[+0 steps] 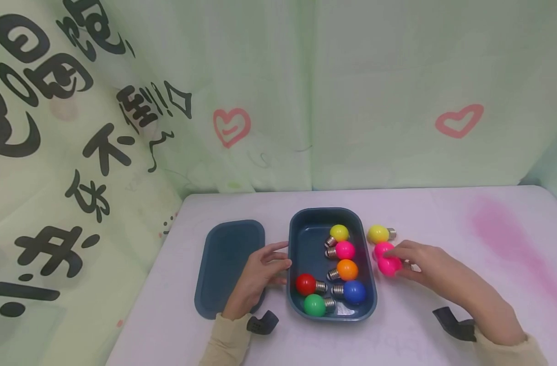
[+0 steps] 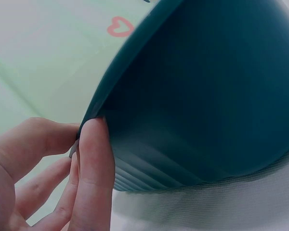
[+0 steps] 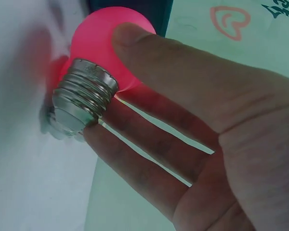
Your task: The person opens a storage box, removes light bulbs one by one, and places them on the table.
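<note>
My right hand (image 1: 427, 264) pinches a pink light bulb (image 1: 389, 267) just right of a dark blue tray (image 1: 305, 219). In the right wrist view the thumb lies on the pink globe, with its metal screw base (image 3: 84, 91) facing the camera. A second pink bulb (image 1: 382, 249) sits right behind it, and a yellow bulb (image 1: 378, 234) lies farther back. My left hand (image 1: 260, 272) touches the tray's left rim with thumb and fingers, which are loosely bent. Inside the tray are yellow, pink, orange (image 1: 348, 269), blue (image 1: 354, 292), red (image 1: 305, 284) and green (image 1: 315, 305) bulbs.
A flat dark blue lid (image 1: 228, 264) lies left of the tray, partly under the left hand. The white table (image 1: 443, 213) has a pink stain at its right. A pale green curtain (image 1: 374, 101) with hearts and black lettering hangs behind and at the left.
</note>
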### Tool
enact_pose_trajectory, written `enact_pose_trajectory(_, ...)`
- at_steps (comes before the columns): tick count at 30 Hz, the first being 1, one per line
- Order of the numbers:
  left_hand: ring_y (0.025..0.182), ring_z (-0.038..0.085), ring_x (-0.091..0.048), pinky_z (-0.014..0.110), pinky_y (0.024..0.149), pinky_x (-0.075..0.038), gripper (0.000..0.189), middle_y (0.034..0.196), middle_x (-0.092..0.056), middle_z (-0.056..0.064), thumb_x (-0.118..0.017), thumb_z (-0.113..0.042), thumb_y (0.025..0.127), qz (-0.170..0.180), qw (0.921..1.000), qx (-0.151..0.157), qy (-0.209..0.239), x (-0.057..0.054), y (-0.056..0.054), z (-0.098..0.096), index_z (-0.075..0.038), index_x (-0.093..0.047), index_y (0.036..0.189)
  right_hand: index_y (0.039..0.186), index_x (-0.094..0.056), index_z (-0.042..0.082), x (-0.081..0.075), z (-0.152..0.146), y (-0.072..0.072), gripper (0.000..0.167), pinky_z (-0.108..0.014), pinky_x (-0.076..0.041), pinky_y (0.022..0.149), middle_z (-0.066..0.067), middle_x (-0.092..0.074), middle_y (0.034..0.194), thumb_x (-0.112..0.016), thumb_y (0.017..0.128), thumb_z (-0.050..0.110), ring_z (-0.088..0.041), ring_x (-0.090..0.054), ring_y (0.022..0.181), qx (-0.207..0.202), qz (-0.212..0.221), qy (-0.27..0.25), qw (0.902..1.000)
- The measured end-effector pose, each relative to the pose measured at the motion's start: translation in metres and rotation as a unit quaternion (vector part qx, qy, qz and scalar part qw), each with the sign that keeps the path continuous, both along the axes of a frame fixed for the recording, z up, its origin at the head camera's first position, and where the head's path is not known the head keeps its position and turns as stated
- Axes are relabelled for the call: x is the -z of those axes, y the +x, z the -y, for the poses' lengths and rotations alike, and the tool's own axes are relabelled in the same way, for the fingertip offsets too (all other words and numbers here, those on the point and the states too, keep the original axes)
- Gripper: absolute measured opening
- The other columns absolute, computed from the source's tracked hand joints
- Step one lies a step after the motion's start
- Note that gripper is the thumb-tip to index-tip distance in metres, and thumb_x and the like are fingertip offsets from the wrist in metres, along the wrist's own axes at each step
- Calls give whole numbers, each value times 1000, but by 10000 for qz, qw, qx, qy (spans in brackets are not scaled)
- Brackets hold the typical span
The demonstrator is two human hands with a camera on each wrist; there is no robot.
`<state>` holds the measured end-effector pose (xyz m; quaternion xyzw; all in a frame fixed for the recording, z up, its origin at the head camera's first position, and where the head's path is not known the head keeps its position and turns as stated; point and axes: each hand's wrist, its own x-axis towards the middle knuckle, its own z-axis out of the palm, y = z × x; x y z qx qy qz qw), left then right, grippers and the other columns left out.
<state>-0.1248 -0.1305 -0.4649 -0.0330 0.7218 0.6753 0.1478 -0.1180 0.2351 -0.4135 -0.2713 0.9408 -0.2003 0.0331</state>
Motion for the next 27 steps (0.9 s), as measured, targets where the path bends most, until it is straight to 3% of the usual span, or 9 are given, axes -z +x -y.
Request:
enact_pose_trajectory(10,92,20,-69,34,73,-61,50,118,-68,13,-75,-24,89,12,10000,-27,-23,-1,1,0,-16,-60,136,115,-72,14,5,-2,-5,42,-43,-60,79,1,-68,101,-85,76,17,-23,-66,94,231,734,201,9968)
enact_pose_trajectory(19,91,19,-69,34,72,-61,50,117,-68,12,-75,-24,89,33,10000,-19,22,-1,1,0,-17,-60,136,115,-72,13,10,-2,-7,42,-45,-60,79,-1,-67,102,-85,76,18,-24,-66,94,318,837,287,9956)
enact_pose_trajectory(27,92,20,-69,34,73,-61,50,118,-68,12,-75,-24,89,19,10000,-40,-52,-1,1,0,-17,-60,136,114,-72,13,11,-1,-6,40,-52,-58,83,-7,-68,106,-85,77,21,-31,-66,98,405,651,404,9962)
